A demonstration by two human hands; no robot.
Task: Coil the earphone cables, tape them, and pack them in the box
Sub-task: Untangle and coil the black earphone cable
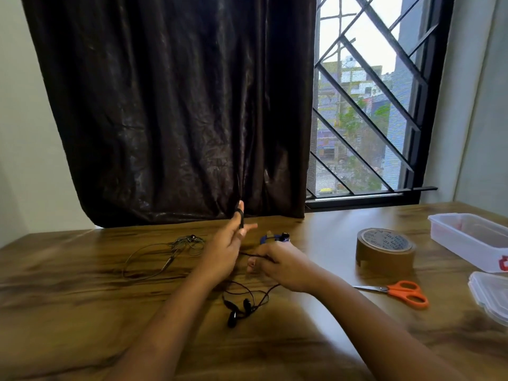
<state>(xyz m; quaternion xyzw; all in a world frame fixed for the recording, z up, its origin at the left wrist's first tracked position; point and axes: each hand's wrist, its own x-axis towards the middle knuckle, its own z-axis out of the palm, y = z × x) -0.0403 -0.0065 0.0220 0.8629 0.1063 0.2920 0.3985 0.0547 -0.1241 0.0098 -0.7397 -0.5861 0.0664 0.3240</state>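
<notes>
My left hand point(224, 250) is raised over the table's middle, with turns of a black earphone cable wound around its extended fingers. My right hand point(280, 264) pinches the same cable just to the right, pulled taut between the hands. The rest of the black earphones point(240, 307) trails onto the table below, buds lying near my forearms. A second, grey earphone set point(165, 255) lies loose and tangled to the left. A blue coiled set point(276, 237) sits behind my right hand, partly hidden. The brown tape roll point(384, 250) stands to the right. The clear plastic box point(470, 239) is at far right.
Orange-handled scissors point(398, 292) lie in front of the tape. The clear box lid point(490, 296) rests at the right edge. A dark curtain point(176, 105) and a barred window point(365, 105) back the wooden table point(68, 312).
</notes>
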